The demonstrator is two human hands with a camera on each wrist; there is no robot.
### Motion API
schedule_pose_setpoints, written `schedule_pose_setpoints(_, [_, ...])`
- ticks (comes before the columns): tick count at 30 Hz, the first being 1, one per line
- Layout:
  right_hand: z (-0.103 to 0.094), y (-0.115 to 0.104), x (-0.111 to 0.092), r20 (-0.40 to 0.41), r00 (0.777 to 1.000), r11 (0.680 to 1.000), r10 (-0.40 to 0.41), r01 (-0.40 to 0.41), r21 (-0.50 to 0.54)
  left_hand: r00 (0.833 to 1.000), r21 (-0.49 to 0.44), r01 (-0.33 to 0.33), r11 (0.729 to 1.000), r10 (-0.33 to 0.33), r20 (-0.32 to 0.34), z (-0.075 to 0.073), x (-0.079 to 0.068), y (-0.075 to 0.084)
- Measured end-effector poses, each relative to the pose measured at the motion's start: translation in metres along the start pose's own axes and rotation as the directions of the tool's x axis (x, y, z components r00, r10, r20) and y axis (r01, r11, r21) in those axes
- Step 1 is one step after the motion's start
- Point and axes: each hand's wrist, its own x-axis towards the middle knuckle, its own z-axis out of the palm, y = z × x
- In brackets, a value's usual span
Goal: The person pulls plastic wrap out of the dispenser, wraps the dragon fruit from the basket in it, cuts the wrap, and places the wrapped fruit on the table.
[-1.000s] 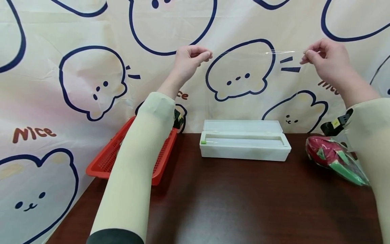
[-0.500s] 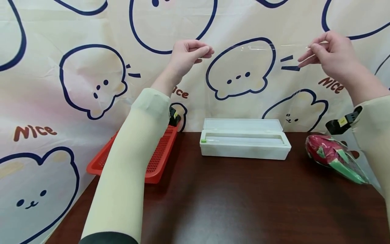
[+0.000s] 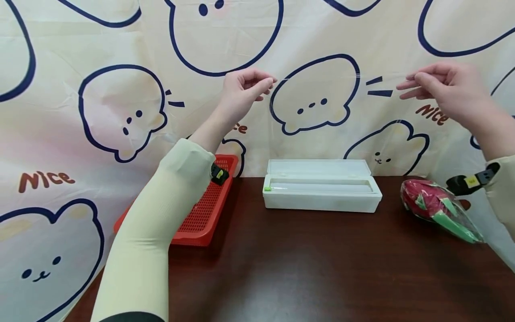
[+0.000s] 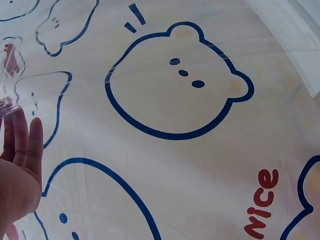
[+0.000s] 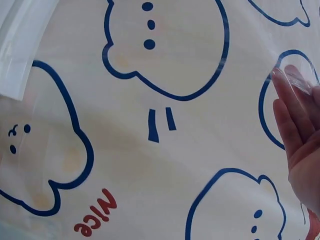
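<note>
A sheet of clear plastic wrap (image 5: 298,79) is stretched between my two raised hands, its upper edge only faintly visible in the head view. My left hand (image 3: 246,91) pinches one end between thumb and fingertips. At the opposite end, my right hand (image 3: 452,93) pinches the film between thumb and index finger, the other fingers spread out. Both wrist views show the wrap gathered at the fingertips, and the backdrop seen through it. Below the hands, a white plastic wrap dispenser box (image 3: 322,201) stands on the table with its lid raised and a small green slider (image 3: 267,189) at its left.
A red plastic basket (image 3: 207,214) sits at the left, partly behind my left sleeve. At the right lies a clear-bagged red and green item (image 3: 436,205), its kind unclear. A dark wooden table (image 3: 306,264) meets a cartoon-printed backdrop (image 3: 120,179) behind.
Both hands rose slightly, then came down again. The right hand has shifted a little to the right and its lower fingers have spread. The left forearm has swung left, uncovering more of the basket.
</note>
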Motion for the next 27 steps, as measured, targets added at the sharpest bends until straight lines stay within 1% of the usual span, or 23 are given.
schedule_pose_setpoints(2, [-0.004,-0.001,-0.003,0.025,1.0,0.999,-0.015,0.014,0.047,1.0,0.009,-0.025,1.0,0.025,0.006,0.0,-0.004,0.002])
schedule_pose_setpoints(5, [-0.007,-0.003,-0.01,0.05,0.999,0.995,-0.009,0.004,0.095,0.997,-0.001,-0.076,0.997,0.076,0.027,0.003,-0.012,0.003])
schedule_pose_setpoints(8, [-0.006,-0.002,-0.02,0.031,1.0,0.997,0.003,-0.005,0.073,0.992,-0.01,-0.119,0.993,0.119,0.037,0.009,-0.02,0.002])
schedule_pose_setpoints(11, [-0.002,-0.002,-0.03,-0.002,1.0,0.999,-0.017,0.017,0.05,0.991,-0.029,-0.119,0.993,0.12,0.052,0.012,-0.033,0.0])
schedule_pose_setpoints(13, [0.002,-0.001,-0.036,0.006,0.999,0.997,-0.041,0.041,0.068,0.992,-0.062,-0.092,0.994,0.096,0.077,0.013,-0.043,-0.002])
schedule_pose_setpoints(15, [0.005,0.0,-0.044,0.043,0.997,0.994,-0.063,0.059,0.088,0.991,-0.108,-0.059,0.992,0.071,0.113,0.015,-0.055,-0.006])
schedule_pose_setpoints(18, [0.014,0.006,-0.06,0.117,0.989,0.992,-0.089,0.078,0.103,0.985,-0.163,-0.005,0.987,0.033,0.167,0.017,-0.078,-0.013])
schedule_pose_setpoints(20, [0.02,0.01,-0.07,0.141,0.985,0.992,-0.1,0.087,0.095,0.983,-0.187,0.029,0.982,0.005,0.183,0.019,-0.094,-0.017])
schedule_pose_setpoints(23, [0.026,0.016,-0.087,0.131,0.988,0.994,-0.085,0.076,0.073,0.978,-0.259,0.109,0.96,-0.056,0.203,0.022,-0.115,-0.022])
schedule_pose_setpoints(25, [0.029,0.02,-0.098,0.112,0.993,0.998,-0.044,0.039,0.049,0.972,-0.296,0.165,0.941,-0.103,0.212,0.026,-0.126,-0.025])
schedule_pose_setpoints(27, [0.031,0.023,-0.107,0.11,0.994,0.999,-0.008,0.003,0.039,0.964,-0.33,0.212,0.92,-0.141,0.227,0.03,-0.135,-0.029])
